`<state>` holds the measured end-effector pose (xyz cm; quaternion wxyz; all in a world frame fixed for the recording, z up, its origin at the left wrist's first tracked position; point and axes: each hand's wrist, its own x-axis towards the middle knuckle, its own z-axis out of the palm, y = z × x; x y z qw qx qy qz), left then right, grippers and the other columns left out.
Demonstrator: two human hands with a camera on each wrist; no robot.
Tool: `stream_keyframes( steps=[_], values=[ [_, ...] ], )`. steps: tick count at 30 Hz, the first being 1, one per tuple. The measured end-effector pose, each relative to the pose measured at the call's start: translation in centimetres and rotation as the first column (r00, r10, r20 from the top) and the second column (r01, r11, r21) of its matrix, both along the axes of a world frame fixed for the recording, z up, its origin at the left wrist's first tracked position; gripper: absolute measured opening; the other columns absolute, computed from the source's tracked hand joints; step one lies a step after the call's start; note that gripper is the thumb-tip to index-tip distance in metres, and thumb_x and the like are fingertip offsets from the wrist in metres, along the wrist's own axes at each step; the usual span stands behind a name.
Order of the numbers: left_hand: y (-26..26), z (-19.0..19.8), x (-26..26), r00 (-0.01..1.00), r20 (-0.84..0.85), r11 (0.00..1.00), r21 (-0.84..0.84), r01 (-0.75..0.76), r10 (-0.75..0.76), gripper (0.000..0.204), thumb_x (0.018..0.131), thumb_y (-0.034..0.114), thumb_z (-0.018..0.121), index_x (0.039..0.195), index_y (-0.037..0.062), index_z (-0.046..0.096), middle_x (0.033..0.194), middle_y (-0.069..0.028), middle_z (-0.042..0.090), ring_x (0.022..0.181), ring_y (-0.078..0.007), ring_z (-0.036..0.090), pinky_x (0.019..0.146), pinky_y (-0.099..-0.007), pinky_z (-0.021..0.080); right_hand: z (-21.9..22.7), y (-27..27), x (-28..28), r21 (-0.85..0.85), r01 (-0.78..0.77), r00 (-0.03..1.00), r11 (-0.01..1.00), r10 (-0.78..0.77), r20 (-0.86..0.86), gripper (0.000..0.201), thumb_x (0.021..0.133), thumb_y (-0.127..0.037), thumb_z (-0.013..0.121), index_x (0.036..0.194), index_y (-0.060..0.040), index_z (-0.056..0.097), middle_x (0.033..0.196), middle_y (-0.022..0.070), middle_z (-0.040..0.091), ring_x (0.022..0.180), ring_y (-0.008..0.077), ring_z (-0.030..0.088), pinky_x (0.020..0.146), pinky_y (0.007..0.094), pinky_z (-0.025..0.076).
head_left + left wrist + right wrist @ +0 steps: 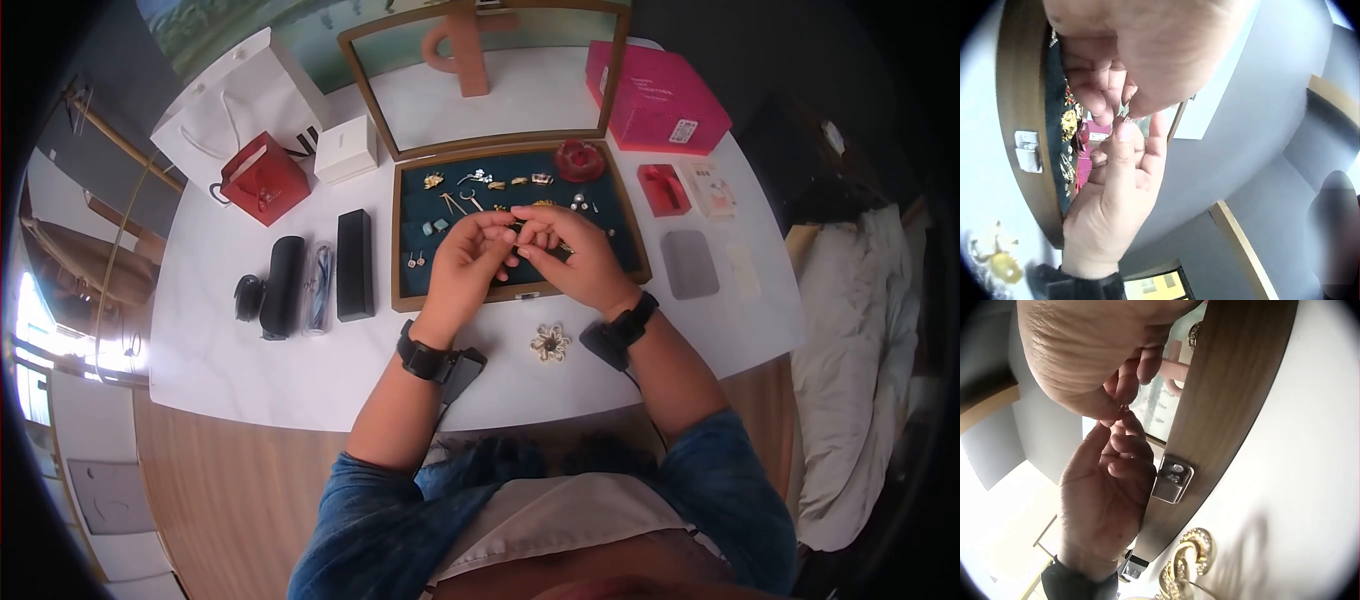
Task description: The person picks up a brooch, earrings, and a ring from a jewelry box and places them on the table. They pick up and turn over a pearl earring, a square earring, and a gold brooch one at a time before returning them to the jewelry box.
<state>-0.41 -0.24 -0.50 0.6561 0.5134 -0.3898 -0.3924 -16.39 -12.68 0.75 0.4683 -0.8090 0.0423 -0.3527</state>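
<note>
Above the wooden jewelry box [402, 290] with its glass lid raised, my left hand [468, 258] and right hand [580, 262] meet at the fingertips. Between them they pinch a small shiny piece of jewelry [1127, 117]; its kind I cannot tell, as the fingers hide most of it. Several earrings [416, 260], rings [541, 179] and gold pieces [1069, 126] lie on the dark green lining around and below the hands. A gold flower-shaped brooch [550, 342] lies on the white table, in front of the box and between the wrists.
Left on the table [230, 380] stand a white bag [240, 95], red bag [265, 180], white box [346, 150] and dark cases [354, 265]. At right are a pink box [665, 100], small red box [663, 190] and grey pouch [690, 265]. The raised lid [375, 95] borders the back.
</note>
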Motion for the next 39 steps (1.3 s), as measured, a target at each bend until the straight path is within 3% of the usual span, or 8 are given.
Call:
stream_keyframes(
  steps=[6,13,21,25,28,31,34,39],
  values=[
    [-0.1,-0.8,0.7,0.996,-0.087,0.999,-0.034,-0.025,0.022,0.023,0.107,0.011,0.064,0.126,-0.0002,0.066,0.104,-0.0035,0.071,0.086,-0.0094,0.065,0.078,-0.0242,0.055,-0.1,-0.3,0.2,-0.086,0.168,0.981,0.982,-0.158,0.11,0.041,0.093,0.0,0.072,0.133,-0.0052,0.065,0.103,0.0036,0.067,0.081,0.0121,0.061,0.074,0.0255,0.05],
    [-0.1,-0.3,0.4,0.995,-0.094,0.999,-0.038,0.01,-0.013,0.022,0.107,0.01,0.064,0.126,-0.0011,0.067,0.101,-0.0034,0.072,0.083,-0.0088,0.065,0.077,-0.0241,0.055,-0.5,-0.6,0.1,-0.048,0.119,0.989,0.992,-0.122,-0.079,0.028,0.093,-0.005,0.075,0.12,-0.0034,0.071,0.099,0.0046,0.068,0.078,0.0124,0.062,0.071,0.0272,0.051],
    [-0.2,-0.6,0.1,0.994,0.067,0.996,0.005,-0.092,0.091,0.021,0.105,0.011,0.067,0.123,0.0008,0.07,0.098,-0.0005,0.071,0.08,-0.0066,0.064,0.072,-0.0217,0.054,-0.7,-0.5,-0.1,0.03,0.076,0.986,0.997,-0.07,-0.148,0.02,0.096,-0.009,0.075,0.115,-0.0023,0.073,0.099,0.0064,0.073,0.079,0.0124,0.066,0.07,0.0268,0.052],
    [0.0,-0.3,0.1,0.989,0.107,0.995,0.012,-0.103,0.101,0.02,0.105,0.011,0.068,0.122,0.0014,0.072,0.096,0.0011,0.07,0.077,-0.0055,0.062,0.068,-0.021,0.053,-1.6,-0.9,0.5,0.171,0.171,0.984,0.97,-0.159,-0.084,0.021,0.1,-0.009,0.07,0.12,-0.0017,0.071,0.1,0.0071,0.075,0.086,0.011,0.07,0.076,0.0268,0.055],
    [0.6,0.8,0.0,0.987,0.153,0.993,0.097,-0.067,0.051,0.019,0.104,0.012,0.069,0.119,0.0023,0.074,0.093,0.0025,0.069,0.074,-0.0046,0.061,0.064,-0.0204,0.05,-2.2,-1.3,0.5,0.234,0.206,0.978,0.95,-0.206,-0.024,0.022,0.104,-0.008,0.065,0.124,-0.0008,0.069,0.101,0.008,0.076,0.091,0.0107,0.071,0.081,0.0272,0.056],
    [1.3,1.9,0.2,0.94,0.342,0.999,0.027,-0.025,0.015,0.015,0.103,0.009,0.068,0.112,0.0008,0.077,0.087,0.0022,0.068,0.071,-0.0037,0.06,0.063,-0.0205,0.048,-2.1,-1.1,0.7,0.235,0.209,0.977,0.949,-0.213,-0.01,0.021,0.104,-0.008,0.065,0.123,-0.0007,0.07,0.102,0.0083,0.076,0.091,0.0108,0.071,0.08,0.0272,0.056],
    [3.5,3.7,-0.5,0.959,0.249,0.97,0.232,0.075,-0.134,0.014,0.101,0.006,0.068,0.109,-0.0006,0.077,0.088,0.0,0.07,0.073,-0.0044,0.061,0.064,-0.0223,0.049,-2.2,-1.2,0.6,0.177,0.239,0.971,0.955,-0.24,-0.018,0.021,0.103,-0.008,0.065,0.122,-0.0006,0.071,0.104,0.0088,0.076,0.091,0.0118,0.072,0.08,0.0273,0.056],
    [7.9,1.9,-2.6,0.87,0.441,0.949,0.304,0.085,-0.219,0.014,0.102,0.004,0.066,0.111,-0.0017,0.076,0.09,-0.0008,0.073,0.08,-0.0046,0.062,0.069,-0.0238,0.05,-2.4,-1.3,0.7,0.17,0.22,0.975,0.961,-0.221,-0.015,0.019,0.102,-0.009,0.066,0.119,-0.0011,0.071,0.106,0.0099,0.076,0.091,0.0138,0.073,0.079,0.0274,0.056]
  ],
)
